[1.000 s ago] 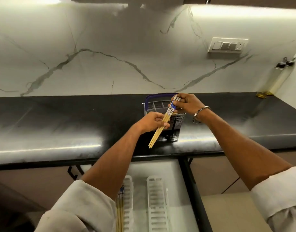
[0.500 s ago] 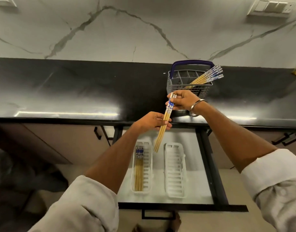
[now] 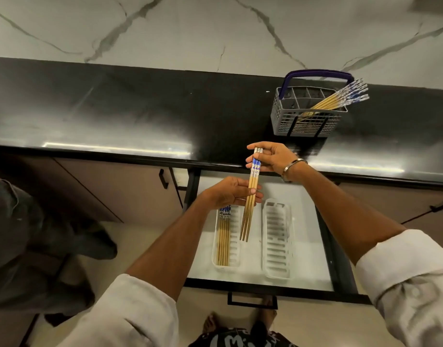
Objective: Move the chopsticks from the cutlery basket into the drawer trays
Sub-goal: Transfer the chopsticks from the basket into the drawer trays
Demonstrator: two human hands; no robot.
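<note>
Both forearms reach forward from rolled-up pale sleeves over an open drawer. The right hand (image 3: 274, 159), a metal bangle (image 3: 291, 166) on its wrist, pinches the blue-and-white patterned tops of a small bundle of tan wooden chopsticks (image 3: 250, 196) between thumb and fingers. The left hand (image 3: 230, 192) closes around the middle of the same bundle, which hangs nearly upright with its tips above the left white slotted plastic tray (image 3: 234, 249). That tray already has several matching chopsticks (image 3: 223, 236) lying lengthwise along its left side; the right white slotted tray (image 3: 276, 236) beside it is bare. On the glossy black countertop (image 3: 115, 108), a grey plastic cutlery basket with a purple handle (image 3: 308, 118) has more chopsticks (image 3: 340, 98) leaning out to its right. Behind is a white veined marble wall (image 3: 190, 28).
</note>
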